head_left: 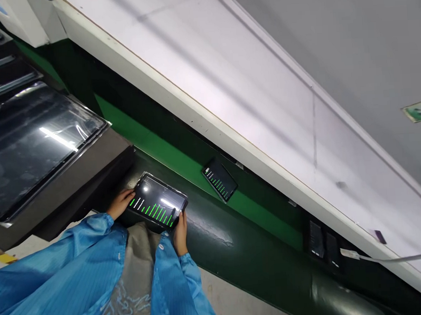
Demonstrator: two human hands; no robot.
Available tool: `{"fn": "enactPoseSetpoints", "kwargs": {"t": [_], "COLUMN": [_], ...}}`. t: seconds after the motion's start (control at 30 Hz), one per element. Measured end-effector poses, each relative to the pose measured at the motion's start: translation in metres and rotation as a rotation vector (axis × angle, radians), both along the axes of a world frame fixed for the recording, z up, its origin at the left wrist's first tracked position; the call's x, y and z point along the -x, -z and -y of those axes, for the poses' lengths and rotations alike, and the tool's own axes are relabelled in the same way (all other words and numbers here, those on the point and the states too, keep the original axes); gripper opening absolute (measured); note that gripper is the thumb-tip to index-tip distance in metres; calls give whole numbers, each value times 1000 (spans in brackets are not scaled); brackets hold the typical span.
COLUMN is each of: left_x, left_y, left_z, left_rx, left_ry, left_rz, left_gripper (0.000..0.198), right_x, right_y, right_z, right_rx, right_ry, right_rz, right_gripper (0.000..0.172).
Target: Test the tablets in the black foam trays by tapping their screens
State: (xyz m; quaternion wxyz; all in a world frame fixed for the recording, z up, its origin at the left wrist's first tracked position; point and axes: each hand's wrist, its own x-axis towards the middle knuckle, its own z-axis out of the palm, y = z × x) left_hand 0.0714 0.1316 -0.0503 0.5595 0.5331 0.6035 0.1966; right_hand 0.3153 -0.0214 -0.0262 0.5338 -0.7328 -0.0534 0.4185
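Note:
A black tablet (157,201) with green and white bars lit on its screen lies at the near edge of a dark green conveyor belt (237,251). My left hand (120,203) grips the tablet's left edge, fingers curled on it. My right hand (180,231) holds its right corner, thumb on the screen edge. Both arms wear blue striped sleeves. A second tablet (219,179) with the same bar pattern lies farther along the belt, against the green side rail.
A large glossy black panel (27,145) sits in a grey frame at the left. A long white housing (250,107) runs diagonally above the belt. A white cable (388,259) plugs in near black sockets (322,240) at the right.

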Motion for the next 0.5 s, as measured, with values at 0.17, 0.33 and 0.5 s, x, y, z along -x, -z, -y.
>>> {"fn": "enactPoseSetpoints", "kwargs": {"t": [0.17,0.33,0.5], "left_x": [-13,-45,-108], "left_y": [-5,-2,-2], "left_z": [-1,-27,-102], "left_rx": [-22,-32,-73], "left_ry": [14,-47,-131], "left_rz": [45,59,101], "left_gripper": [32,33,37], "right_x": [-2,-23,-82], "right_y": [-8,-8,4], "right_z": [2,-29,-126], "right_rx": [-15,-54,-91], "right_ry": [83,148,110], "right_rz": [36,70,86], "right_gripper": [64,57,50]}}
